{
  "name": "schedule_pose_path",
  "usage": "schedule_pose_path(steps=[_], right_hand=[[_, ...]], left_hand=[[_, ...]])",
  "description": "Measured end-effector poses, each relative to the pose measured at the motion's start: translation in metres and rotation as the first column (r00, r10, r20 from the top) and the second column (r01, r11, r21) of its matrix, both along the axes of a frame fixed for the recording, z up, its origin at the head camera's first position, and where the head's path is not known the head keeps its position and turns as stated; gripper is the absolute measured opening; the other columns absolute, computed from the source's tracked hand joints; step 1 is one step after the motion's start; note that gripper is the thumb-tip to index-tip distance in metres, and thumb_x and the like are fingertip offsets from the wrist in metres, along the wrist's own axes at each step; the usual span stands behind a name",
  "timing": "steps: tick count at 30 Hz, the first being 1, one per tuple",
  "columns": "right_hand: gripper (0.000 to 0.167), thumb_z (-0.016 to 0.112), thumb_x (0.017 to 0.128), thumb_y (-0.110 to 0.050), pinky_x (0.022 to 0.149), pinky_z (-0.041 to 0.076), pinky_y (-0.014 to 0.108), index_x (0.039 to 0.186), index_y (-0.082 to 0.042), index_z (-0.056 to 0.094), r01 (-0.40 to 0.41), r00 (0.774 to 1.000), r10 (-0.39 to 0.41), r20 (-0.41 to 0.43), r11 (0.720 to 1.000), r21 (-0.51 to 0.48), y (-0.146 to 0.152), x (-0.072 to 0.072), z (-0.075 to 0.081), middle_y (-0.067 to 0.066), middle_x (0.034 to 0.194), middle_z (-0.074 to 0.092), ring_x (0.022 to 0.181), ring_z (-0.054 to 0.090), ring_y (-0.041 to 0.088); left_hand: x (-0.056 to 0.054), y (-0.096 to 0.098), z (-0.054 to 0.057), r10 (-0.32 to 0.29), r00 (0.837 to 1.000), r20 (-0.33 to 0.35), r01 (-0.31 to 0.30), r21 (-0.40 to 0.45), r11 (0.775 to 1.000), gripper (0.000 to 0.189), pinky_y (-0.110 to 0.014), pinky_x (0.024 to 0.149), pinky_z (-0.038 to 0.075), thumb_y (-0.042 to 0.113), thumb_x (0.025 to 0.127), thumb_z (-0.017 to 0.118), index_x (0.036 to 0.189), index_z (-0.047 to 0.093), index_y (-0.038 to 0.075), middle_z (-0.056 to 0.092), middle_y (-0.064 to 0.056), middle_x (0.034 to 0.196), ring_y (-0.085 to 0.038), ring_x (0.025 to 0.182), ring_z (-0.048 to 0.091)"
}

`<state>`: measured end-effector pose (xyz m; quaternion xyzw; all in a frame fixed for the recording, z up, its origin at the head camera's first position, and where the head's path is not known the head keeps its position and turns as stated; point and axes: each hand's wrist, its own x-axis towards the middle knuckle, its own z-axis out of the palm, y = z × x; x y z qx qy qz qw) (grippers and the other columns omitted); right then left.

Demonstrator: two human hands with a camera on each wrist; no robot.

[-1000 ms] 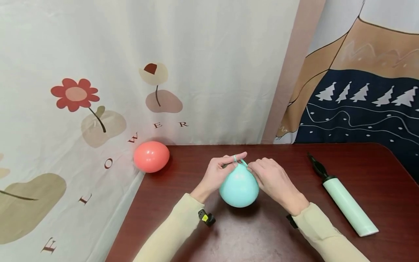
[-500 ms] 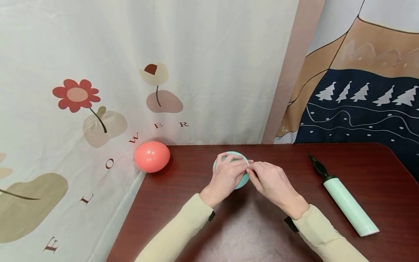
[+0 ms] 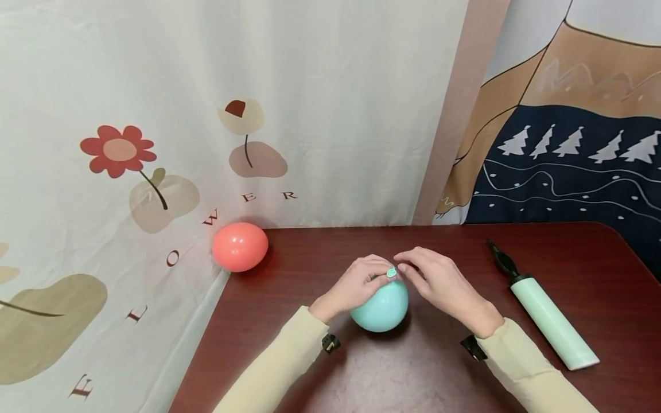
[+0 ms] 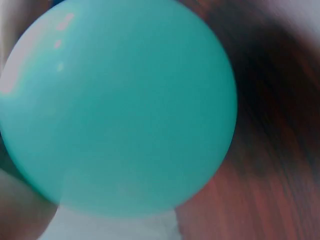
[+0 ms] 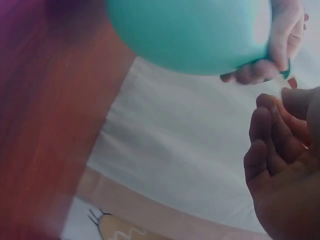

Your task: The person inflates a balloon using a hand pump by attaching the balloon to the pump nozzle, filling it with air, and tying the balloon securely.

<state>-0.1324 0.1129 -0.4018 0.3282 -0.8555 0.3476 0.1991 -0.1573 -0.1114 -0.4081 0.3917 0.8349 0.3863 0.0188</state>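
A turquoise balloon hangs close over the middle of the table, its lower end bulging toward the wearer. My left hand pinches it at the neck, and the rolled mouth pokes out beyond the thumb and fingertips. In the left wrist view the balloon fills most of the picture and hides most of the hand. My right hand is just to the right of the mouth, fingers loosely bent and holding nothing. The right wrist view shows a small gap between its fingertips and the balloon's green mouth.
An inflated red balloon lies at the table's back left corner, against the printed curtain. On the right lies a pale green hand pump with a black nozzle. The dark red table ends at the curtain behind.
The right hand has let go of the balloon's neck and drawn slightly right. The left hand turned over and back, and the balloon swung up behind it, then down toward the wearer.
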Motion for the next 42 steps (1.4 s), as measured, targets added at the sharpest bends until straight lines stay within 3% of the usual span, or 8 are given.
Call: schedule_pose_path(steps=[2, 5, 13, 18, 23, 31, 36, 42], right_hand=[[0.023, 0.076, 0.094, -0.005, 0.067, 0.054, 0.025, 0.116, -0.011, 0.075, -0.042, 0.999, 0.043, 0.028, 0.999, -0.024, 0.004, 0.000, -0.001, -0.005, 0.101, 0.069, 0.082, 0.060, 0.004], [0.028, 0.078, 0.091, -0.002, 0.065, 0.050, 0.017, 0.116, -0.013, 0.078, -0.098, 0.994, 0.101, 0.049, 0.993, -0.059, 0.007, 0.000, -0.002, -0.007, 0.099, 0.069, 0.079, 0.059, 0.002], [0.023, 0.084, 0.084, -0.002, 0.069, 0.047, 0.008, 0.102, -0.016, 0.081, -0.155, 0.988, 0.155, -0.014, 0.988, -0.016, 0.010, -0.003, 0.003, -0.012, 0.094, 0.071, 0.083, 0.062, 0.001], [0.021, 0.085, 0.084, -0.005, 0.066, 0.045, 0.010, 0.098, -0.020, 0.080, -0.193, 0.981, 0.194, -0.020, 0.981, 0.035, 0.011, -0.006, 0.009, -0.016, 0.089, 0.067, 0.079, 0.057, -0.001], [0.021, 0.085, 0.084, -0.006, 0.065, 0.048, 0.014, 0.096, -0.022, 0.079, -0.218, 0.975, 0.220, -0.015, 0.972, 0.083, 0.011, -0.008, 0.015, -0.017, 0.089, 0.066, 0.079, 0.056, 0.000], [0.019, 0.082, 0.087, -0.006, 0.065, 0.051, 0.018, 0.095, -0.022, 0.077, -0.236, 0.971, 0.230, 0.068, 0.967, 0.095, 0.010, -0.006, 0.023, -0.017, 0.090, 0.064, 0.078, 0.061, 0.011], [0.020, 0.083, 0.085, -0.004, 0.064, 0.051, 0.018, 0.093, -0.022, 0.077, -0.233, 0.972, 0.228, 0.061, 0.968, 0.093, 0.009, -0.006, 0.024, -0.017, 0.088, 0.064, 0.077, 0.059, 0.008], [0.022, 0.081, 0.082, -0.003, 0.062, 0.048, 0.017, 0.086, -0.022, 0.071, -0.238, 0.970, 0.240, -0.026, 0.969, 0.066, 0.004, -0.008, 0.019, -0.016, 0.083, 0.059, 0.076, 0.053, 0.004]], left_hand=[[-0.002, -0.001, 0.002, -0.054, 0.979, 0.199, 0.039, 0.079, 0.996, 0.020, -0.035, 0.103, 0.048, 0.018, 0.107, 0.060, 0.107, 0.079, 0.011, 0.074, 0.002, 0.114, -0.011, 0.119, 0.059], [-0.004, -0.003, 0.003, -0.132, 0.919, 0.371, 0.076, 0.160, 0.984, 0.025, -0.035, 0.103, 0.050, 0.021, 0.109, 0.056, 0.108, 0.078, 0.009, 0.073, 0.002, 0.115, -0.010, 0.120, 0.059], [-0.009, -0.008, 0.006, -0.215, 0.854, 0.473, 0.157, 0.160, 0.975, 0.029, -0.035, 0.098, 0.053, 0.024, 0.110, 0.052, 0.106, 0.076, 0.009, 0.074, 0.001, 0.113, -0.013, 0.116, 0.064], [-0.011, -0.009, 0.009, -0.234, 0.812, 0.535, 0.178, 0.155, 0.972, 0.028, -0.035, 0.096, 0.055, 0.026, 0.109, 0.053, 0.107, 0.076, 0.009, 0.075, -0.003, 0.110, -0.014, 0.114, 0.066], [-0.013, -0.010, 0.010, -0.300, 0.770, 0.563, 0.218, 0.210, 0.953, 0.028, -0.037, 0.100, 0.054, 0.022, 0.109, 0.053, 0.107, 0.074, 0.003, 0.075, -0.005, 0.109, -0.019, 0.114, 0.066], [-0.014, -0.011, 0.010, -0.343, 0.739, 0.580, 0.245, 0.243, 0.939, 0.029, -0.039, 0.099, 0.054, 0.022, 0.109, 0.052, 0.106, 0.073, 0.001, 0.074, -0.005, 0.108, -0.020, 0.112, 0.066], [-0.016, -0.011, 0.009, -0.353, 0.743, 0.568, 0.263, 0.238, 0.935, 0.029, -0.039, 0.100, 0.054, 0.021, 0.108, 0.052, 0.104, 0.073, 0.001, 0.074, -0.006, 0.108, -0.020, 0.112, 0.067], [-0.018, -0.009, 0.009, -0.382, 0.746, 0.546, 0.284, 0.257, 0.924, 0.028, -0.038, 0.100, 0.053, 0.018, 0.109, 0.053, 0.104, 0.072, -0.002, 0.073, -0.010, 0.107, -0.019, 0.107, 0.066]])
